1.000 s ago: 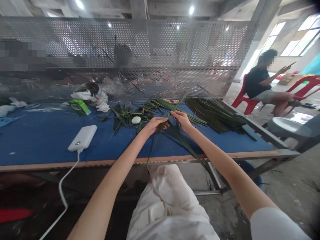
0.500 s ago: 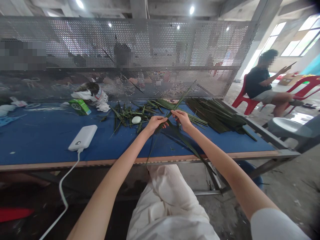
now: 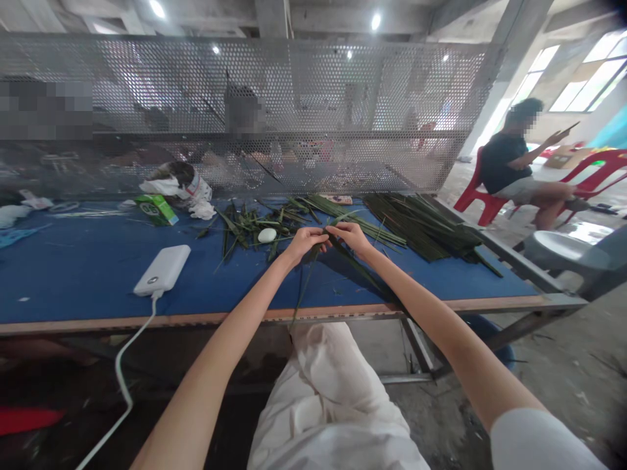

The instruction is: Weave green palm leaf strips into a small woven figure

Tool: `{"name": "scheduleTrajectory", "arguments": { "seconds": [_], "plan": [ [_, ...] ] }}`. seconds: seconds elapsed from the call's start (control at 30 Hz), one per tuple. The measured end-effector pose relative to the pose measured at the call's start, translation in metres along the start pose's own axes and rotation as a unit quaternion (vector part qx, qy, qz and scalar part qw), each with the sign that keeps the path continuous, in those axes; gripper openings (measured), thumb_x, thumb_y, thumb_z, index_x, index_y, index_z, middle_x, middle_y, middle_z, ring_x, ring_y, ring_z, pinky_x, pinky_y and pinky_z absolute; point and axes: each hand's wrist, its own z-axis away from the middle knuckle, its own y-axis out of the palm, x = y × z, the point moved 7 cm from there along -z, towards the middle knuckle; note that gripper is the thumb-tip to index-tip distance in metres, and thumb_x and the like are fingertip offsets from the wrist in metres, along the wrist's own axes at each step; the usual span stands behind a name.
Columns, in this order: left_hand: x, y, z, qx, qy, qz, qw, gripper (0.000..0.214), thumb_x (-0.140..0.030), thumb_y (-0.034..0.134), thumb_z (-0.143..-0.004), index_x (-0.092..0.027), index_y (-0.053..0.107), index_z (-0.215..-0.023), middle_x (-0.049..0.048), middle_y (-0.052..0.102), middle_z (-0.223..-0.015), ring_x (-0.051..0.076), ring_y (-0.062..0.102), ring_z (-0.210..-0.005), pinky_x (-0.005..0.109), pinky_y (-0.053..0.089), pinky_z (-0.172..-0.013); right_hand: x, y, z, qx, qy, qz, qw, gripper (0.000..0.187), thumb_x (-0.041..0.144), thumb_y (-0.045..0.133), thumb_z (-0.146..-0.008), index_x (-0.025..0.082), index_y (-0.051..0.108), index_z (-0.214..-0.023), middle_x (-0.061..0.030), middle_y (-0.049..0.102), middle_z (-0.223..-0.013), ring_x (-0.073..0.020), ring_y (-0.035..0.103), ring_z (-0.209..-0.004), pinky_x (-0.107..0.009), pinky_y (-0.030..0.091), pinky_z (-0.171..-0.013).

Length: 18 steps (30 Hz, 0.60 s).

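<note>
My left hand (image 3: 307, 243) and my right hand (image 3: 351, 236) meet above the blue table, fingers pinched on long green leaf strips (image 3: 361, 269). One strip trails toward the front edge under my right forearm, and a thinner one hangs below my left hand. Where the strips cross is mostly hidden by my fingers. A pale egg-shaped object (image 3: 267, 235) lies to the left of my left hand, beside a heap of short leaf cuttings (image 3: 240, 228). Behind my right hand are narrow green strips (image 3: 377, 230), and farther right a pile of long dark leaves (image 3: 426, 228).
A white power bank (image 3: 163, 269) with a cable lies on the left of the table (image 3: 83, 267). Behind it are a green box (image 3: 157, 209) and a crumpled bag (image 3: 189, 189). A perforated metal screen (image 3: 313, 117) borders the back. One person (image 3: 509, 156) sits at the right.
My right hand has moved slightly left and down, closer to my left hand. The strip end that pointed up to the right is now folded down low.
</note>
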Motion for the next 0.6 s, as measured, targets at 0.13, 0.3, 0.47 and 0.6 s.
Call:
{"name": "scheduleTrajectory", "arguments": {
  "seconds": [0.13,0.3,0.47,0.6],
  "plan": [
    [0.0005,0.0009,0.0009,0.008,-0.002,-0.006,1.000,0.019,-0.029,0.070,-0.073,-0.011,0.069,-0.075,0.0069,0.070,-0.072,0.011,0.059,-0.054,0.024,0.047,-0.056,-0.0002,-0.0033,-0.0004,-0.019,-0.008,0.018,1.000,0.047,0.061,0.069,-0.068,0.017,0.057,-0.055,0.0023,0.043,-0.053,-0.0104,0.038,-0.054,-0.026,0.030,-0.052],
    [0.0028,-0.0029,0.0019,-0.020,-0.017,-0.029,0.999,0.029,-0.040,0.070,-0.075,-0.011,0.070,-0.075,0.0075,0.070,-0.072,0.012,0.059,-0.053,0.024,0.048,-0.056,-0.0018,-0.0029,-0.0007,-0.020,-0.010,0.035,0.999,0.049,0.064,0.067,-0.069,0.018,0.056,-0.054,0.0016,0.041,-0.053,-0.0109,0.036,-0.054,-0.026,0.028,-0.051],
    [0.0026,-0.0024,0.0009,0.000,-0.007,-0.047,0.999,0.029,-0.040,0.067,-0.078,-0.012,0.071,-0.072,0.0076,0.071,-0.072,0.011,0.058,-0.052,0.023,0.046,-0.055,0.0014,-0.0026,-0.0003,-0.023,-0.034,0.048,0.998,0.051,0.065,0.066,-0.069,0.018,0.054,-0.052,0.0019,0.038,-0.052,-0.0106,0.034,-0.053,-0.027,0.026,-0.051],
    [-0.0002,-0.0009,0.0020,0.005,-0.007,-0.048,0.999,0.030,-0.041,0.068,-0.078,-0.012,0.070,-0.071,0.0077,0.070,-0.070,0.011,0.056,-0.051,0.023,0.045,-0.054,0.0060,-0.0023,0.0005,-0.025,-0.055,0.054,0.997,0.055,0.066,0.066,-0.069,0.018,0.051,-0.050,0.0023,0.035,-0.051,-0.0098,0.031,-0.052,-0.027,0.023,-0.050]
  ]
}}
